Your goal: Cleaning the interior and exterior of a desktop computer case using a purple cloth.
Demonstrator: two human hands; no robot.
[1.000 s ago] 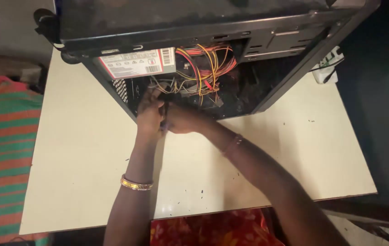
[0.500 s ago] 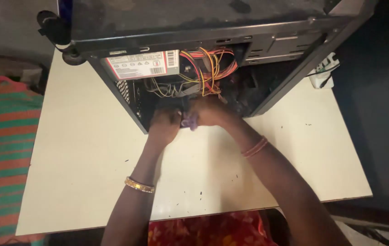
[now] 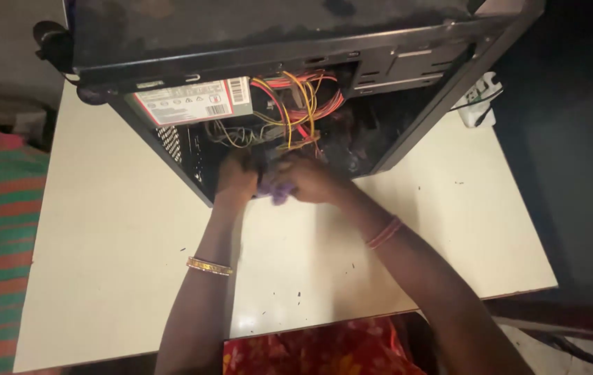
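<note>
Both hands have slid rightward inside the computer case (image 3: 310,42); right hand (image 3: 307,179) is clamping a purple cloth (image 3: 276,191), left hand (image 3: 235,179) grip unclear. Wiping gently around those wires (image 3: 296,104) seems smart.

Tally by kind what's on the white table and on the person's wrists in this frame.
Open computer cases: 1
Purple cloths, between the left hand and right hand: 1
White power strips at the table edge: 1
Wrist bangles: 2, gold bangle on left, red bangle on right
Total: 5
</note>
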